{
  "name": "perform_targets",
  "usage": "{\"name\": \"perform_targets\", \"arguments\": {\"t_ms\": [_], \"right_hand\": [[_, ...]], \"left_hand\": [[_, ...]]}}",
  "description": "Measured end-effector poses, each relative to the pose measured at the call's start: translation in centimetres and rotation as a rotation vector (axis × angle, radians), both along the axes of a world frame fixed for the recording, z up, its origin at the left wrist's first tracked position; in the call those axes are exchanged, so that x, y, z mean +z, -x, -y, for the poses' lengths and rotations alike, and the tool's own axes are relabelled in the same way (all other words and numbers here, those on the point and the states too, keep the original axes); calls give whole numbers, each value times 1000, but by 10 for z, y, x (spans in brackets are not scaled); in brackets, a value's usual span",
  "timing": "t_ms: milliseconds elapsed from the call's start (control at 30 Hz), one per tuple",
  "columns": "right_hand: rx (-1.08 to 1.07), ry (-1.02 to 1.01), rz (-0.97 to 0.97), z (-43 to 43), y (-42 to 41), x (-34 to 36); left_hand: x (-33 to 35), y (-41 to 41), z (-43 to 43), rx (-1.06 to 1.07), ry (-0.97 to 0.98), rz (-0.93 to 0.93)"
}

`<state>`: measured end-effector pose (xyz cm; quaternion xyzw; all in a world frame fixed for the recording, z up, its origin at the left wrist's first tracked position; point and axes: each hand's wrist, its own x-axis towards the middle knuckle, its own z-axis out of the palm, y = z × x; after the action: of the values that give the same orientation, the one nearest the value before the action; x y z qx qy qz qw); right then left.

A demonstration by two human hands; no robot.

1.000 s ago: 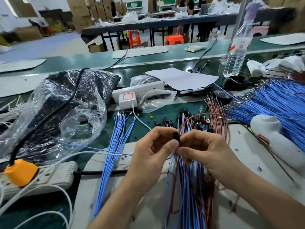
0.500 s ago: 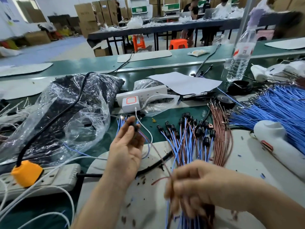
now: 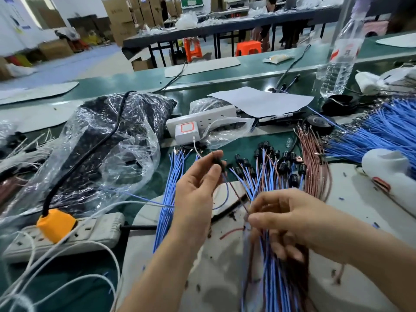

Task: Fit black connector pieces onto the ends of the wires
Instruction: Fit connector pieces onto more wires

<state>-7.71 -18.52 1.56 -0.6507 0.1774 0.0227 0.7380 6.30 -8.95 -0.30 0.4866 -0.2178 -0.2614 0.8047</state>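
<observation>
As left hand [image 3: 195,194] pinches, connector [image 3: 221,164] sits at fingertips [image 3: 212,171].

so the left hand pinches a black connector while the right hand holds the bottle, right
Not quite. The head view shows the left hand pinching a connector, but the right hand grips the wire bundle; the bottle stands apart.

A single wide-angle head-worn camera looks forward and down across the green workbench [image 3: 139,81], close above the left hand [image 3: 195,199] and right hand [image 3: 292,221], with the workshop hall beyond.
</observation>
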Motion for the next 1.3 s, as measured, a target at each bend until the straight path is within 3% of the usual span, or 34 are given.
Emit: {"name": "perform_targets", "arguments": {"t_ms": [133,233,333,400,567,700,867,1300], "right_hand": [[-329,168,175,4,-5,-2],[-400,349,348,-1,-4,-8],[-400,690,372,-3,-3,-18],[-391,764,335,0,-5,-25],[-417,783,333,3,-6,-31],[-463,809,439,-2,-6,-28],[-559,793,577,-3,-4,-27],[-648,891,641,1,-6,-31]], "left_hand": [[-3,23,0,19,-134,821],[-2,31,-1,90,-140,1034],[-2,32,-3,136,-115,1063],[-2,33,-3,123,-93,1053],[-2,33,-3,77,-56,1010],[-2,31,-2,54,-46,964],[-3,31,-3,51,-29,976],[-4,29,-1,61,-93,1036]]}}
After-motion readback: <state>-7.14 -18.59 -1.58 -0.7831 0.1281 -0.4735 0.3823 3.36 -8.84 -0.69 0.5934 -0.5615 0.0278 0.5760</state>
